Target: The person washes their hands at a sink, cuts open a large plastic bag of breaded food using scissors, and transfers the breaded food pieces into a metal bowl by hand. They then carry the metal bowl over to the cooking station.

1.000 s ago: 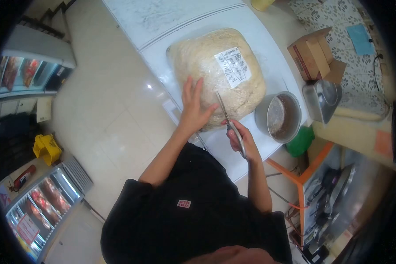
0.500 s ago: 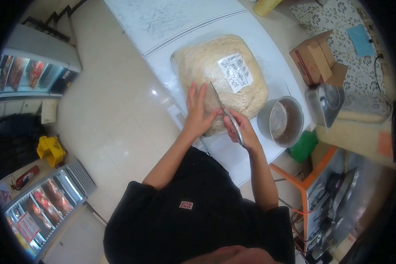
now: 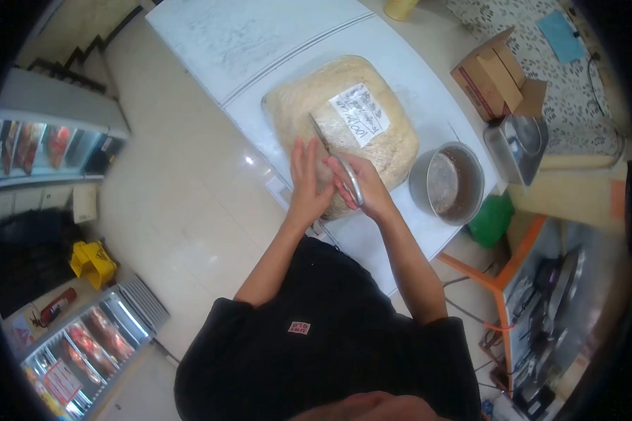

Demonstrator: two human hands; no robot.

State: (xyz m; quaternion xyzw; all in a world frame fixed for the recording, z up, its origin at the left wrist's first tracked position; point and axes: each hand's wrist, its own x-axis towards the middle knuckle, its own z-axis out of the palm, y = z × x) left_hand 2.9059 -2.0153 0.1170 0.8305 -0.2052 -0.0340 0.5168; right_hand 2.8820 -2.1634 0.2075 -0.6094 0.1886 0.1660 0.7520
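A large, tan, rounded block (image 3: 288, 105) wrapped in clear plastic lies on the white table (image 3: 239, 63). On its top is a white label (image 3: 359, 114) with handwriting. My left hand (image 3: 307, 188) rests on the near left part of the wrap, fingers stretched out and holding nothing. Beside it, my right hand (image 3: 366, 186) is closed around the handle of metal scissors (image 3: 350, 179). Their blades point away from me and to the left, lying against the wrap near the label. Whether the blades are under the plastic, I cannot tell.
Right of the block stands a round metal pot (image 3: 428, 184), with a steel container (image 3: 516, 151) and an open cardboard box (image 3: 490, 81) behind it. A green object (image 3: 491, 221) sits below the table edge. Lit display fridges (image 3: 84, 351) and a yellow bucket (image 3: 93, 264) are at left.
The scissors and my right hand have shifted left and slightly away from me, closer to my left hand. The whole view has turned a little.
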